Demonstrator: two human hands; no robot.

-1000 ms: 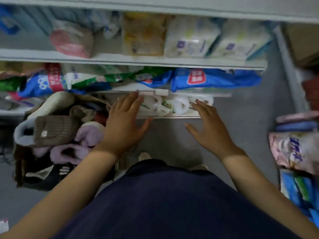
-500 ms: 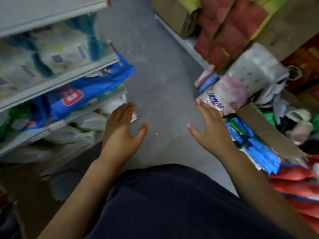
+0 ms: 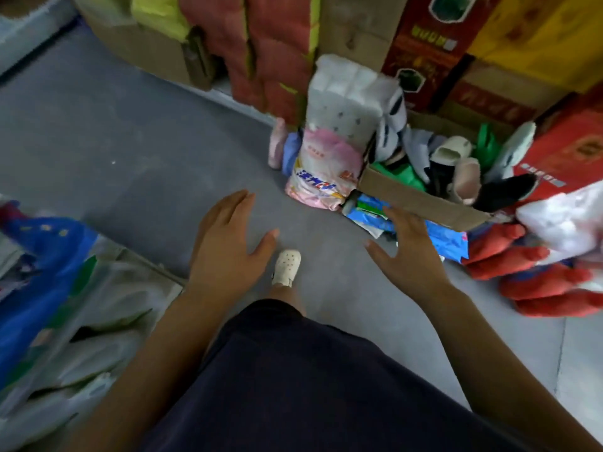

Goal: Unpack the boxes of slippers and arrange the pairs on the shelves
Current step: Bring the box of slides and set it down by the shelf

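An open cardboard box [image 3: 421, 199] stands on the floor at the right, filled with several slippers [image 3: 456, 171] in beige, black, white and green. My right hand [image 3: 409, 252] hovers with spread fingers just in front of the box's near flap, holding nothing. My left hand [image 3: 228, 243] is held out flat over the grey floor, also holding nothing. The shelf with its packs [image 3: 49, 288] shows at the lower left edge.
A pink and white bag of tissue packs [image 3: 329, 151] leans left of the box, blue packs [image 3: 424, 230] beneath it. Red packs [image 3: 535, 272] lie at right. Cardboard and red cartons [image 3: 424, 44] line the back. My white shoe [image 3: 287, 265] stands on grey floor [image 3: 130, 141].
The view has swung right, away from the shelf and its slippers toward the box on the floor. Both hands stay spread and hold nothing.
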